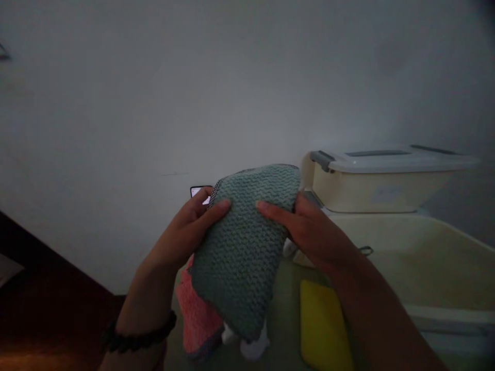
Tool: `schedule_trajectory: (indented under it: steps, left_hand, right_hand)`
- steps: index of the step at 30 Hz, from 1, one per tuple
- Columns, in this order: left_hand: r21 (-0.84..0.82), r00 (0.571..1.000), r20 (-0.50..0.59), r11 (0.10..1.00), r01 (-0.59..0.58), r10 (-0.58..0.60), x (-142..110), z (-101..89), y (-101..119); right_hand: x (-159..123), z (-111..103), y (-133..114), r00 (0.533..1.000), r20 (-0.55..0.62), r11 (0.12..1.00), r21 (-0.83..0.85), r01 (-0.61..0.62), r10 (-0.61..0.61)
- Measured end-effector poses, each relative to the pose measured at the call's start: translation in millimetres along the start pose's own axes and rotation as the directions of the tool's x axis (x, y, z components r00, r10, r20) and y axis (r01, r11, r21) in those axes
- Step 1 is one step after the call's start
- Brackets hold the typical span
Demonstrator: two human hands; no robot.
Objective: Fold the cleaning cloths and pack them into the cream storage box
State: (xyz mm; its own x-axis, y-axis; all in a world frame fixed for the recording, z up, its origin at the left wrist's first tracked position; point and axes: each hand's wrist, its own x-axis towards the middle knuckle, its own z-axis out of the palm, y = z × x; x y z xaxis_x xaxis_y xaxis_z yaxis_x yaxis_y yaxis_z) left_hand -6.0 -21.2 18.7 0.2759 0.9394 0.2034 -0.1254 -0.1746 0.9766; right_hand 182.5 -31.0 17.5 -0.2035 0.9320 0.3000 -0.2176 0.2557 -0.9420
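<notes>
I hold a grey-green knitted cloth [242, 247] up in front of me with both hands. My left hand [189, 226] grips its left edge, thumb lying on the front. My right hand [309, 232] grips the right edge, thumb also pressed on the cloth. The cloth hangs down folded, its lower end near a white piece [253, 348]. A pink knitted cloth [197, 319] lies below and behind it on the left.
A yellow cloth [320, 324] lies lower right on a greenish surface. A cream storage box [386, 180] with a white lid stands at right on a larger cream bin [444, 257]. A lit phone screen [199, 191] shows behind my left hand. Plain wall behind; dark floor at left.
</notes>
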Motion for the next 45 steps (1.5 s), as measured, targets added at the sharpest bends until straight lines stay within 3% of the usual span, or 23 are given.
schedule_trajectory:
  steps: [3, 5, 9, 13, 15, 19, 23, 28, 31, 35, 40, 42, 45]
  left_hand:
    - [-0.035, 0.991, 0.130, 0.998, 0.047, -0.042, -1.5, -11.5, -2.1]
    - [-0.070, 0.988, 0.153, 0.996, 0.047, -0.036, -1.3, -16.7, -3.2]
    - [-0.100, 0.991, 0.136, 0.995, 0.008, 0.006, 0.5, -16.4, -3.2]
    - [-0.100, 0.999, 0.043, 0.995, -0.027, 0.031, 1.1, -11.0, -1.5]
    - [-0.086, 1.000, 0.002, 0.996, -0.012, 0.012, 1.3, -10.0, -0.8]
    - [-0.034, 0.998, -0.064, 0.999, 0.018, -0.020, 1.8, -10.9, 0.3]
    - [-0.065, 1.000, -0.015, 0.998, -0.015, 0.014, 1.0, -11.8, -0.2]
    - [-0.122, 0.997, 0.010, 0.990, -0.072, 0.074, 2.8, -17.0, -8.9]
    - [-0.085, 0.995, 0.060, 0.993, -0.081, 0.086, 7.2, -24.1, -18.1]
    - [-0.058, 0.992, 0.076, 0.994, -0.095, 0.099, 12.0, -30.0, -25.0]
    - [-0.088, 0.994, 0.017, 0.991, -0.105, 0.107, 12.3, -27.1, -21.8]
    - [-0.089, 0.995, 0.001, 0.991, -0.101, 0.101, 12.2, -24.5, -19.4]
    - [-0.088, 0.990, -0.071, 0.988, -0.125, 0.119, 12.6, -20.4, -15.8]
  right_hand:
    - [3.1, -5.1, 5.2, 0.997, -0.069, 0.999, -0.016, 0.042, -0.043]
    - [4.7, -7.9, 7.7, 0.992, -0.104, 0.998, -0.032, 0.063, -0.066]
    - [4.4, -9.2, 7.7, 0.995, -0.078, 0.997, -0.038, 0.060, -0.063]
    - [1.3, -7.3, 4.0, 0.994, 0.106, 0.999, -0.032, 0.004, -0.001]
    - [0.1, -6.2, 2.3, 0.990, 0.137, 1.000, -0.025, -0.006, 0.010]
    - [-0.8, -4.9, -0.8, 0.996, 0.080, 0.999, -0.042, -0.023, 0.026]
    - [-0.6, -4.2, -2.0, 0.999, 0.035, 0.999, -0.013, -0.041, 0.041]
    - [2.3, -8.7, 4.1, 0.997, -0.004, 0.992, -0.104, 0.071, -0.072]
    - [3.7, -14.7, 6.8, 0.982, 0.043, 0.943, -0.274, 0.190, -0.186]
    - [-0.5, -19.5, 0.7, 0.908, 0.234, 0.783, -0.461, 0.417, -0.346]
    - [-9.2, -18.3, -11.5, 0.862, 0.342, 0.584, -0.636, 0.505, -0.373]
    - [-9.6, -18.2, -12.8, 0.855, 0.318, 0.585, -0.628, 0.513, -0.409]
    - [-8.1, -20.8, -11.4, 0.914, 0.173, 0.687, -0.613, 0.392, -0.367]
